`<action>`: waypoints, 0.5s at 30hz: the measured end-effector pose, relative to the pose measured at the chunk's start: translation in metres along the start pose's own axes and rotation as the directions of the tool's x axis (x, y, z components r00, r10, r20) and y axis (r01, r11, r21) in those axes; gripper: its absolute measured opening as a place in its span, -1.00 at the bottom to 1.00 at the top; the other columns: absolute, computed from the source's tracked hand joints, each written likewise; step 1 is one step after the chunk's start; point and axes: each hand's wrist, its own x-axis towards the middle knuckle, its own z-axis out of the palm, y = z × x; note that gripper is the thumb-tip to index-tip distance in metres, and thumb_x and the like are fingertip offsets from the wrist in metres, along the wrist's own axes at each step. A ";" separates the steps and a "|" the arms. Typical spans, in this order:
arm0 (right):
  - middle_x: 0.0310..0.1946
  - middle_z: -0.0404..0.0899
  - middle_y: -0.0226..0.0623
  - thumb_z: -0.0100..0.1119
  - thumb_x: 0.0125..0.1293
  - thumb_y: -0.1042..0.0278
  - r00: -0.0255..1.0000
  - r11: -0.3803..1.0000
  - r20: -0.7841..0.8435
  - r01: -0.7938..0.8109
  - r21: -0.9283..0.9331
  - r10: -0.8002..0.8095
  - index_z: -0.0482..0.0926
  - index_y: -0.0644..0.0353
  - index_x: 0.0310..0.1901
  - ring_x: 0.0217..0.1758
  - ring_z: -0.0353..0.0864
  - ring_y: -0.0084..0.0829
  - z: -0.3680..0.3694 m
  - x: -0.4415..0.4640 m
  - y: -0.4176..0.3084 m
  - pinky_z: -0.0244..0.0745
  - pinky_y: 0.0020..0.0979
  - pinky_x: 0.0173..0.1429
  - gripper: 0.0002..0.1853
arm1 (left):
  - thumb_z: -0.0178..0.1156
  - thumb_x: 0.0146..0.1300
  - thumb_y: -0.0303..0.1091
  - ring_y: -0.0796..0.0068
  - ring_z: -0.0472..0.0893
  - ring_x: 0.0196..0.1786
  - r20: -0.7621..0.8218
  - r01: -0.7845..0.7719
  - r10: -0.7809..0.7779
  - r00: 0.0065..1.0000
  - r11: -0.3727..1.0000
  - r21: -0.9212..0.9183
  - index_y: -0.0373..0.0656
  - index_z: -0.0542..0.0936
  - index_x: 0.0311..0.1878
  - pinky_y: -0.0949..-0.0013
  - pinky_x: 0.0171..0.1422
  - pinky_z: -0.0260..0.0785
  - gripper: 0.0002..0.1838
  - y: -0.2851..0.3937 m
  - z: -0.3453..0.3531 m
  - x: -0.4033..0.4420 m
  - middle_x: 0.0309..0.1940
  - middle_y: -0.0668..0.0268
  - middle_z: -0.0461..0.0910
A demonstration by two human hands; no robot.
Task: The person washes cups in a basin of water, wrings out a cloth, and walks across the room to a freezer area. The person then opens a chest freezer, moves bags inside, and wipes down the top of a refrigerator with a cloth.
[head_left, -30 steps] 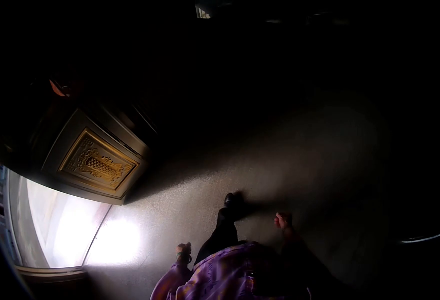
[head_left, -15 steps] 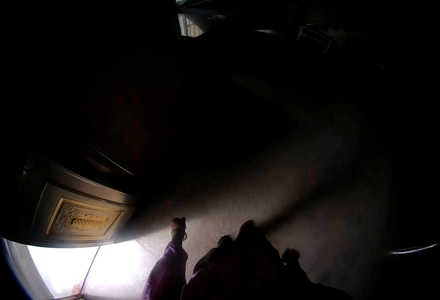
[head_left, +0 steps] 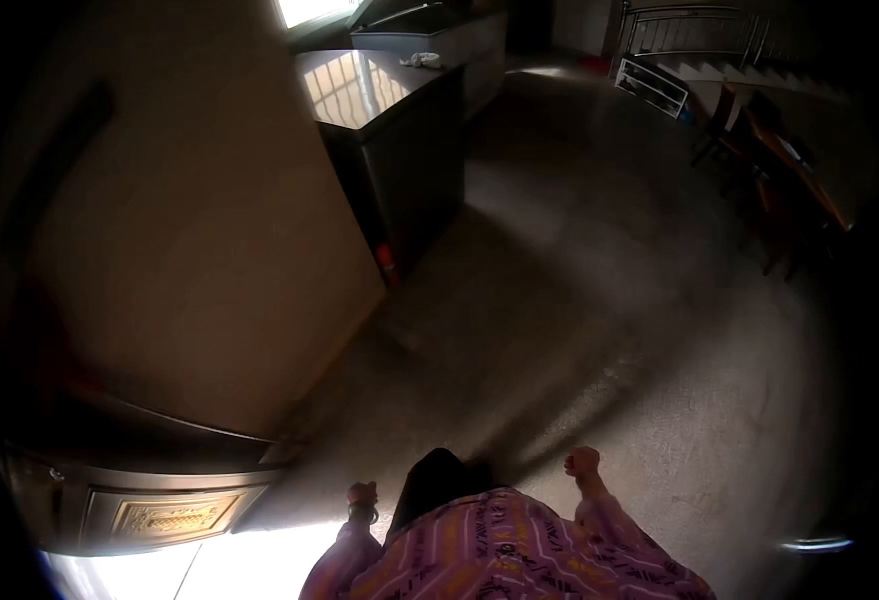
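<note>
My left hand (head_left: 362,495) hangs low beside my body, fingers curled in, with a band around the wrist. It is dark, and nothing shows in it. Out in front on the other side, my right hand (head_left: 582,462) is curled into a loose fist with no object visible. Both hands are in the air above the floor (head_left: 560,330), touching nothing. A door (head_left: 100,515) with a carved gold-coloured panel stands at the lower left, apart from my left hand.
A plain wall (head_left: 210,200) runs along the left. Beyond it stands a chest-like cabinet (head_left: 415,160) with a shiny top and a crumpled cloth (head_left: 421,60). A white-framed rack (head_left: 652,88), a wooden table (head_left: 795,165) with chairs, and a stair railing (head_left: 685,30) are farther off.
The picture has brightened, so the room is now visible. My right hand has swung forward and up, while my left has drawn back. The door sits lower in view.
</note>
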 end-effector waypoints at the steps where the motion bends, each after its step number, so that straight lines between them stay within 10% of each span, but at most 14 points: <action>1: -0.70 0.37 -0.31 0.01 0.08 0.39 0.977 0.994 -0.197 0.063 -0.084 -0.078 0.34 0.10 -0.51 -0.74 0.35 -0.40 0.040 0.012 -0.024 0.19 -0.40 -0.75 -0.91 | 0.10 -0.03 -0.20 0.33 0.53 -0.68 0.002 0.190 -0.192 0.981 0.968 -0.166 -0.21 0.48 -0.64 0.29 -0.57 0.38 -0.74 0.030 -0.008 0.005 -0.74 0.23 0.49; 3: -0.70 0.39 -0.32 0.02 0.10 0.39 0.940 0.966 -0.297 0.096 -0.242 -0.168 0.36 0.12 -0.51 -0.74 0.36 -0.43 0.121 0.018 -0.065 0.22 -0.42 -0.74 -0.91 | 0.08 -0.01 -0.21 0.36 0.53 -0.68 0.002 0.354 -0.375 0.927 0.873 -0.336 -0.21 0.48 -0.66 0.30 -0.59 0.37 -0.73 0.056 -0.010 0.032 -0.74 0.24 0.49; 6: -0.68 0.42 -0.32 0.03 0.11 0.38 0.884 0.900 -0.359 0.137 -0.413 -0.299 0.38 0.13 -0.50 -0.73 0.39 -0.48 0.186 0.048 -0.115 0.29 -0.47 -0.73 -0.90 | 0.06 0.01 -0.21 0.40 0.50 -0.71 -0.116 -0.044 0.043 0.992 0.999 -0.003 -0.22 0.48 -0.66 0.32 -0.63 0.34 -0.71 0.054 0.006 0.108 -0.76 0.26 0.47; 10: -0.66 0.45 -0.29 0.04 0.08 0.41 0.866 0.865 -0.393 0.084 -0.495 -0.309 0.40 0.16 -0.51 -0.70 0.43 -0.47 0.205 0.083 -0.163 0.35 -0.48 -0.69 -0.92 | 0.06 0.05 -0.20 0.05 0.58 -0.28 -0.084 0.076 -0.064 0.994 0.987 0.143 -0.20 0.58 -0.33 0.10 -0.23 0.41 -0.73 0.191 -0.048 0.199 -0.35 0.01 0.57; 11: -0.67 0.43 -0.29 0.03 0.06 0.44 0.860 0.859 -0.426 0.028 -0.511 -0.281 0.38 0.16 -0.52 -0.72 0.41 -0.45 0.185 0.091 -0.169 0.32 -0.47 -0.71 -0.93 | 0.10 0.00 -0.07 -0.01 0.56 -0.26 -0.137 0.209 -0.224 0.965 0.971 -0.115 -0.22 0.58 -0.31 0.09 -0.21 0.38 -0.62 0.231 -0.055 0.228 -0.34 -0.03 0.56; 15: -0.71 0.38 -0.27 0.00 0.05 0.47 0.837 0.962 -0.523 0.013 -0.273 -0.160 0.36 0.18 -0.58 -0.75 0.38 -0.42 0.145 0.113 -0.220 0.30 -0.41 -0.73 -0.90 | 0.18 0.02 -0.08 0.19 0.52 -0.49 -0.459 -0.289 0.110 0.881 0.895 -0.339 -0.25 0.49 -0.52 0.25 -0.34 0.34 -0.64 0.433 -0.144 0.285 -0.60 0.09 0.52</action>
